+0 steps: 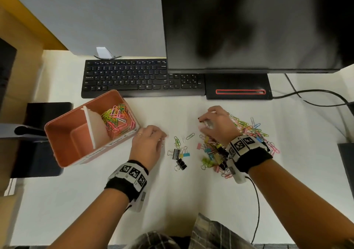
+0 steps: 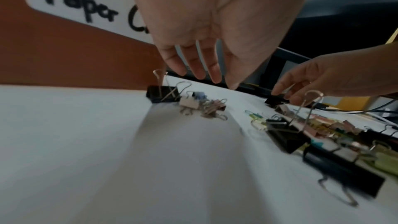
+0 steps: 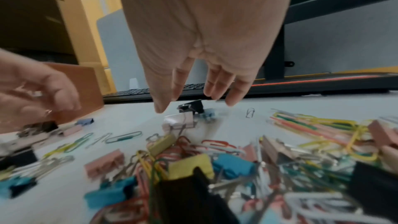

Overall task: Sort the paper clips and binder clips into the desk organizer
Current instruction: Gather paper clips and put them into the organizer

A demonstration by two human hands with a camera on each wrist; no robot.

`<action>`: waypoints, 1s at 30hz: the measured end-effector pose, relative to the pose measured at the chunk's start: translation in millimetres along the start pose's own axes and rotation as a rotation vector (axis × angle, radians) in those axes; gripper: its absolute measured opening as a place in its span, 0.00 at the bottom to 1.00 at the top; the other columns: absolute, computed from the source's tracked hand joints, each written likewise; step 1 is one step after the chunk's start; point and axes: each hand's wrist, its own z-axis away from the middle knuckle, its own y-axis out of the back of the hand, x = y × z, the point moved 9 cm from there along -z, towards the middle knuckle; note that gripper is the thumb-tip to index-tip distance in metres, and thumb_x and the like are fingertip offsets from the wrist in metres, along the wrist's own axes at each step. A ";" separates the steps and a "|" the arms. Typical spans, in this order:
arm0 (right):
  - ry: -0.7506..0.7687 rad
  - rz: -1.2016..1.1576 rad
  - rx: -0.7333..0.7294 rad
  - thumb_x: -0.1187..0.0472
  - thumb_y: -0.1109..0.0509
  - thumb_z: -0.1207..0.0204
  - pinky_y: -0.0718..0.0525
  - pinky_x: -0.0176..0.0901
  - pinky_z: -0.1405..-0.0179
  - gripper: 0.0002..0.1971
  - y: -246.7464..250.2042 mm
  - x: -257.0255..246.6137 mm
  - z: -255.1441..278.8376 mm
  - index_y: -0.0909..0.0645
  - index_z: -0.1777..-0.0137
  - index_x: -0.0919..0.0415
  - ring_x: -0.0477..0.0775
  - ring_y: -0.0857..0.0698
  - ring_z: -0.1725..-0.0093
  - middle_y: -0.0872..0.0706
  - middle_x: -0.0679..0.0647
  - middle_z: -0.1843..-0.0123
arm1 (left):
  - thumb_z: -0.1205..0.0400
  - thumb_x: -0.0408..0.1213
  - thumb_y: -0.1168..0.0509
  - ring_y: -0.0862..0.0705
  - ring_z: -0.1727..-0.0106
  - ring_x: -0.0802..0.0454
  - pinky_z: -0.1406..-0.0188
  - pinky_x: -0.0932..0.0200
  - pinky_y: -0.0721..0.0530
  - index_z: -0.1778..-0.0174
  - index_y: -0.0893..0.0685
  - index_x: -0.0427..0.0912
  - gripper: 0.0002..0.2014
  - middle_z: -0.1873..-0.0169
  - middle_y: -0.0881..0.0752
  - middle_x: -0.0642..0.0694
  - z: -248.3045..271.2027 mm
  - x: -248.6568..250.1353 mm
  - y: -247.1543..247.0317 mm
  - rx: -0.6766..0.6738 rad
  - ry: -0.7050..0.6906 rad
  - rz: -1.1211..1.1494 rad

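Observation:
The pink desk organizer (image 1: 57, 133) stands at the left, split by a white divider. Its right compartment holds coloured paper clips (image 1: 115, 118) and bears a label (image 2: 81, 2) reading "Paper C…". My left hand (image 1: 162, 138) hovers beside the organizer with its fingers (image 2: 213, 72) hanging straight and holding nothing. A small group of binder clips (image 1: 179, 156) and loose paper clips (image 1: 183, 138) lie between my hands. My right hand (image 1: 203, 123) reaches down over a black binder clip (image 3: 191, 107), fingers relaxed. The mixed pile of clips (image 1: 249, 132) spreads under and right of that wrist.
A black keyboard (image 1: 134, 76) and the monitor (image 1: 249, 24) on its base (image 1: 237, 86) line the back of the white desk. Cables (image 1: 316, 95) run off to the right. A dark object (image 1: 346, 162) sits at the right edge.

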 end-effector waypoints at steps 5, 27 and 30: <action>0.247 0.087 -0.081 0.63 0.32 0.27 0.24 0.50 0.34 0.13 -19.5 -32.5 5.8 0.18 0.43 0.51 0.49 0.24 0.41 0.19 0.48 0.39 | 0.25 0.30 0.34 0.22 0.42 0.49 0.38 0.47 0.25 0.39 0.20 0.53 0.20 0.40 0.20 0.53 -16.2 24.2 -21.1 -0.216 -0.058 -0.005; 0.332 0.285 -0.368 0.61 0.38 0.20 0.22 0.50 0.46 0.11 -74.2 -47.0 2.6 0.16 0.45 0.60 0.60 0.20 0.46 0.18 0.59 0.48 | 0.23 0.31 0.32 0.21 0.59 0.60 0.53 0.77 0.28 0.54 0.15 0.43 0.05 0.60 0.18 0.53 -12.1 27.3 -16.4 -0.270 -0.133 0.227; 0.358 0.296 -0.318 0.63 0.37 0.21 0.20 0.52 0.49 0.10 -74.1 -46.2 1.9 0.14 0.52 0.63 0.60 0.20 0.49 0.21 0.58 0.48 | 0.22 0.33 0.33 0.22 0.56 0.61 0.51 0.73 0.29 0.51 0.14 0.44 0.06 0.56 0.16 0.50 17.5 40.3 -29.4 -0.474 -0.257 0.189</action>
